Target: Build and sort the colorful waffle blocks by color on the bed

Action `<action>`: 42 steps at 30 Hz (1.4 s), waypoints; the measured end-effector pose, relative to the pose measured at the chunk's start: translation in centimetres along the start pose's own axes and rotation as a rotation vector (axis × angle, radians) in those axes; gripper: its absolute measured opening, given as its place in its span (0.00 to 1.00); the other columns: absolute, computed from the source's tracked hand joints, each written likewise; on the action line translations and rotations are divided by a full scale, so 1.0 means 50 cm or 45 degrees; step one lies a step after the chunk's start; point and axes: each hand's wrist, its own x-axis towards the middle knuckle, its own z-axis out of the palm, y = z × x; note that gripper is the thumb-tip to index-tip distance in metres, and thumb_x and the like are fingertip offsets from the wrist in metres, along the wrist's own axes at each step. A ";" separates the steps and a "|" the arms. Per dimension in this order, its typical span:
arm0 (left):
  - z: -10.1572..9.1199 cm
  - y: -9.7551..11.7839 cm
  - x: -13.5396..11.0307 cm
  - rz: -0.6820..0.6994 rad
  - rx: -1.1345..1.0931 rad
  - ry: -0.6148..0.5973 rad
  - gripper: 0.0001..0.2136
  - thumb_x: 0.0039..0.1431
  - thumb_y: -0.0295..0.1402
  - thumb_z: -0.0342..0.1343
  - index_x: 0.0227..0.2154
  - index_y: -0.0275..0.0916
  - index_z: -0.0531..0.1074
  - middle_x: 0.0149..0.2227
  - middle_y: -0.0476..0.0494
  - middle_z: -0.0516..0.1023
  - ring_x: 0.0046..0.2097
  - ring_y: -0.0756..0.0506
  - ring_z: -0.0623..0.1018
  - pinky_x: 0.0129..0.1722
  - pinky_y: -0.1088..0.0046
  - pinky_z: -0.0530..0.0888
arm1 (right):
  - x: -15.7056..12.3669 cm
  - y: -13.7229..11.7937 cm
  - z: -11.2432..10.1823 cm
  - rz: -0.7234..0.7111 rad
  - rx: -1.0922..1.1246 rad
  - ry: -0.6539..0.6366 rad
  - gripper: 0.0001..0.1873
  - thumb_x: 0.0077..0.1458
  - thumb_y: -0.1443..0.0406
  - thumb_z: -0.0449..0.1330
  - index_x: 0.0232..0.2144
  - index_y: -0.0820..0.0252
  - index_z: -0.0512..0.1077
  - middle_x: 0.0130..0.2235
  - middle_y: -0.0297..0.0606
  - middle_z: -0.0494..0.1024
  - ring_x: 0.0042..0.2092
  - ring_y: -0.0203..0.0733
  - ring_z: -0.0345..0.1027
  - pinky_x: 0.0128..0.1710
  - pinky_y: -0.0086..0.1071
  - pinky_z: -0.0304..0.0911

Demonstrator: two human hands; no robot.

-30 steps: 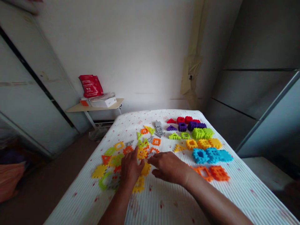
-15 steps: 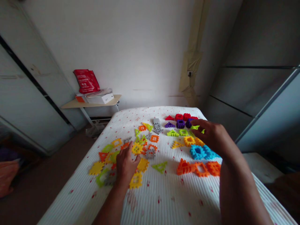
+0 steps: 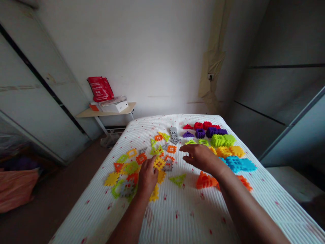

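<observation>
My left hand lies flat on a loose pile of flat plastic interlocking pieces on the white bed cover. Its fingertips touch a yellow square piece. My right hand hovers over the middle with its fingers stretched to the left and nothing in them, close to an orange square piece. A green triangle lies in front of it. Beside my right wrist stands an orange stack.
Sorted stacks line the right side: red, purple, green, yellow, blue. A small shelf with a red bag and a white box stands by the far wall.
My right hand went out to the stacks on the right and has come back left to the middle. My left hand has stayed on the pile.
</observation>
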 end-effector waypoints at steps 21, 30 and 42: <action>-0.024 0.106 -0.001 -0.884 -1.410 -0.100 0.33 0.38 0.38 0.67 0.51 0.39 0.65 0.29 0.50 0.75 0.29 0.50 0.75 0.31 0.76 0.73 | 0.031 -0.082 0.108 -0.270 -0.140 0.043 0.15 0.58 0.59 0.54 0.45 0.59 0.67 0.41 0.41 0.73 0.43 0.46 0.65 0.36 0.35 0.66; -0.024 0.061 -0.009 -0.860 -1.266 0.047 0.30 0.44 0.42 0.64 0.52 0.43 0.66 0.34 0.46 0.77 0.34 0.48 0.77 0.36 0.73 0.75 | -0.011 0.091 -0.040 -0.052 -0.053 0.153 0.32 0.47 0.68 0.63 0.55 0.60 0.62 0.51 0.45 0.71 0.52 0.45 0.63 0.49 0.37 0.62; -0.021 0.045 -0.002 -0.913 -1.204 0.098 0.28 0.40 0.43 0.65 0.47 0.42 0.70 0.31 0.49 0.77 0.32 0.49 0.76 0.32 0.78 0.73 | -0.125 0.343 -0.075 0.518 -0.153 -0.239 0.25 0.42 0.69 0.66 0.46 0.57 0.72 0.43 0.37 0.78 0.42 0.40 0.72 0.43 0.30 0.64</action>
